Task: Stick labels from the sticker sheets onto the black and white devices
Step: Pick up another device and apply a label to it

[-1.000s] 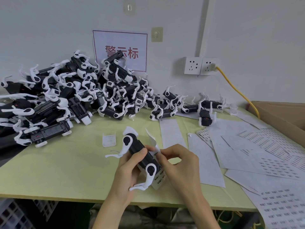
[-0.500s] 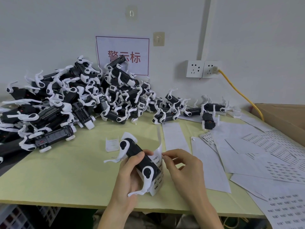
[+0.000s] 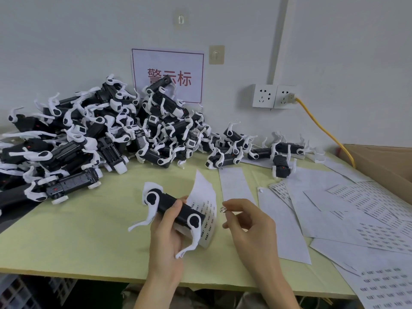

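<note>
My left hand [image 3: 167, 233] grips a black and white device [image 3: 172, 207] above the green table, and a curled sticker sheet [image 3: 206, 206] with small printed labels stands up behind the device in the same hand. Just right of the sheet, my right hand [image 3: 249, 228] pinches a small label [image 3: 223, 208] between thumb and forefinger, apart from the sheet. A large pile of the same devices [image 3: 89, 139] fills the back left of the table.
Sticker sheets [image 3: 347, 210] and blank backing strips [image 3: 236, 186] cover the table's right half. A cardboard box [image 3: 383, 166] stands at the far right. On the wall are a red-lettered sign [image 3: 168, 74], sockets [image 3: 274, 95] and a yellow cable [image 3: 323, 130].
My right hand has pulled away to the right from the sticker sheet with a small label pinched in its fingers. The camera view has shifted down slightly.
</note>
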